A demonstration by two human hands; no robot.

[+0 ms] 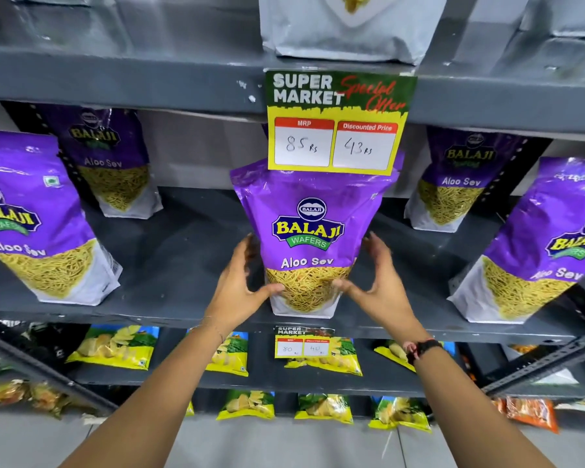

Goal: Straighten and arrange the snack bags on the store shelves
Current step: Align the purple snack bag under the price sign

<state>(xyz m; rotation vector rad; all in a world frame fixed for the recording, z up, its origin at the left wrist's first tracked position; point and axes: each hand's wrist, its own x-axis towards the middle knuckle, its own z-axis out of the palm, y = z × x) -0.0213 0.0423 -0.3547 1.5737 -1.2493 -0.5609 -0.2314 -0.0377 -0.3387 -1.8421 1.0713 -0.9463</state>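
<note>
A purple Balaji Aloo Sev bag (pixel 309 231) stands upright at the middle of the dark grey shelf (pixel 183 265), near its front edge. My left hand (pixel 242 282) cups the bag's left side, thumb on the lower front and fingers behind the edge. My right hand (pixel 375 282) mirrors it on the right side, thumb pressed to the lower front, fingers spread by the right edge. Four more of the same bags share the shelf: front left (pixel 34 224), back left (pixel 110 160), back right (pixel 456 177) and front right (pixel 547 244), the front ones leaning outward.
A yellow-green price card (pixel 335 130) hangs from the shelf above and covers the top of the middle bag. White pouches (pixel 345 25) stand on the upper shelf. Yellow-green chip bags (pixel 115 346) lie on the lower shelves, behind a smaller price card (pixel 303 342).
</note>
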